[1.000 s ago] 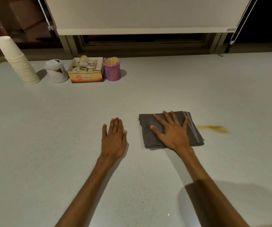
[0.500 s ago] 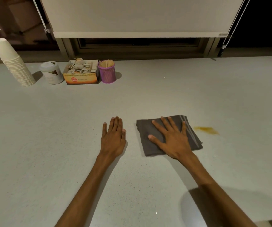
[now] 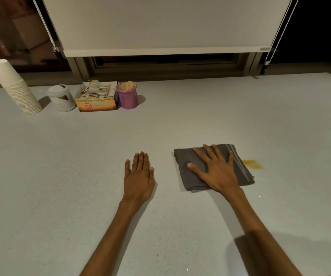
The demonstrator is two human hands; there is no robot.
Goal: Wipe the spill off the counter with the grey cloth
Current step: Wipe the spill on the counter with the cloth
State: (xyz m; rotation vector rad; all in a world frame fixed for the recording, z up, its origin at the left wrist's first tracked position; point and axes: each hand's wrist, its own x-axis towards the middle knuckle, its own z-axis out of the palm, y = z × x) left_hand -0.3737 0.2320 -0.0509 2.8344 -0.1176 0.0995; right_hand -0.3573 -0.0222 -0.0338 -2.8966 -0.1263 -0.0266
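A folded grey cloth (image 3: 185, 170) with pale stripes lies on the white counter (image 3: 180, 124), right of centre. My right hand (image 3: 216, 171) presses flat on it, fingers spread. A small yellow-brown spill (image 3: 253, 163) sits just right of the cloth, and its left end meets the cloth's right edge. My left hand (image 3: 138, 176) rests flat on the bare counter to the left of the cloth, holding nothing.
At the back left stand a leaning stack of white paper cups (image 3: 15, 86), a white jar (image 3: 62, 98), an orange box of tea bags (image 3: 97, 98) and a purple mesh cup of wooden sticks (image 3: 127, 95). A window blind (image 3: 160, 26) hangs behind the counter.
The cloth under my right hand has slid right, closing the gap to the spill. My left hand has stayed in place. The camera has tilted slightly.
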